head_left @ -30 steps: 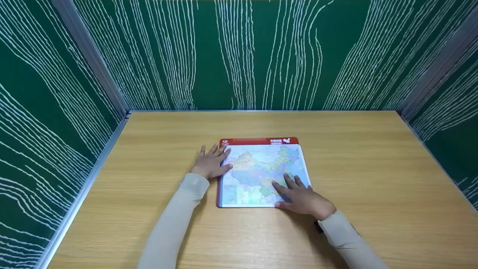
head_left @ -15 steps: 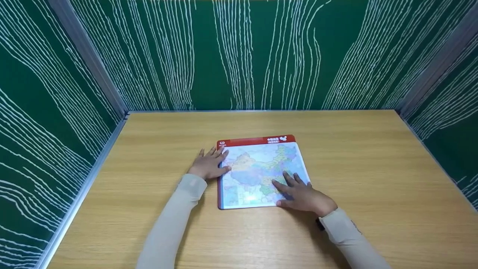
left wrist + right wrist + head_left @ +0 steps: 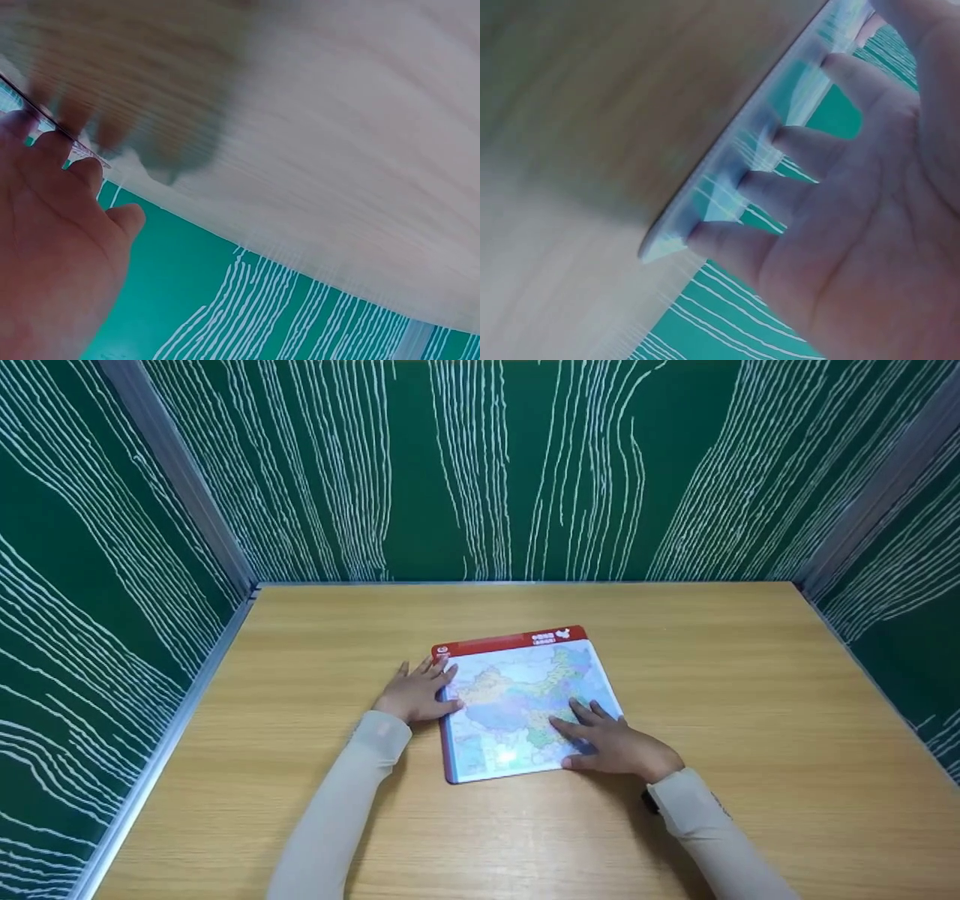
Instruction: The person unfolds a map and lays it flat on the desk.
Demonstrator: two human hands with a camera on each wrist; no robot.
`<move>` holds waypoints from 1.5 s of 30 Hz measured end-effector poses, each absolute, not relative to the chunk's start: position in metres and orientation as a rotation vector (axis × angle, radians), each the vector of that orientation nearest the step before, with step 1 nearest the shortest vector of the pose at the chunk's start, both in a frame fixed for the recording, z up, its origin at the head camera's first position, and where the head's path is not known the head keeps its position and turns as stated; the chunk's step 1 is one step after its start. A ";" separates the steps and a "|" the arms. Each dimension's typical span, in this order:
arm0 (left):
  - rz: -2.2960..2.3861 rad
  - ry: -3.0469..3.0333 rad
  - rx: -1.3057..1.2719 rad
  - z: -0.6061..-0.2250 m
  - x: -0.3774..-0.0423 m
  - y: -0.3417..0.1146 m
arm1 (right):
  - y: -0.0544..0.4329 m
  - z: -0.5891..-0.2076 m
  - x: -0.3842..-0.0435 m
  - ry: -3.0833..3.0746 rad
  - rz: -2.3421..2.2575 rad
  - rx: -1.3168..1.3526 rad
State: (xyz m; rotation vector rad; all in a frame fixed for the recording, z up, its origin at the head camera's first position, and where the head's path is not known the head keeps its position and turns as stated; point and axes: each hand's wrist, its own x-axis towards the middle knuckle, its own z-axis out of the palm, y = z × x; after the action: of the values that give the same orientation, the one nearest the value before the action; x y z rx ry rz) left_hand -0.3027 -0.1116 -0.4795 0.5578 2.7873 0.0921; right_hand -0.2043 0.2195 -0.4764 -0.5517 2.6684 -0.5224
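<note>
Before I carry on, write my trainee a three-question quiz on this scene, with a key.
1. What colour is the band along the far edge of the map board?
A) yellow
B) red
C) black

2. True or false: the right hand has its fingers spread over the board's near right part.

3. Fill in: in the head view, the left hand lies across the board's ____ edge.

Key: 1. B; 2. True; 3. left

Glare whitens part of the glossy map board (image 3: 514, 701), while the tabletop (image 3: 337, 150) blurs in both wrist views.
</note>
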 end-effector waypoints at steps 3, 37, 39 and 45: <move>0.115 2.783 0.566 -0.480 -0.302 -0.113 | 0.222 -0.477 -0.206 2.669 -0.530 -0.545; 0.158 2.762 0.608 -0.481 -0.279 -0.117 | 0.244 -0.473 -0.236 2.560 -0.589 -0.545; 0.163 2.759 0.602 -0.481 -0.277 -0.117 | 0.245 -0.473 -0.239 2.548 -0.590 -0.558; 0.177 2.759 0.585 -0.483 -0.273 -0.114 | 0.251 -0.475 -0.247 2.522 -0.612 -0.602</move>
State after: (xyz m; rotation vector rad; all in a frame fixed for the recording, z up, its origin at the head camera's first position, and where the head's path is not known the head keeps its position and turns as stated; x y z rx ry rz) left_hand -0.2734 -0.1136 -0.4832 0.5850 2.7589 0.1772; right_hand -0.2471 0.2513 -0.4750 -0.6023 2.5220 -0.6124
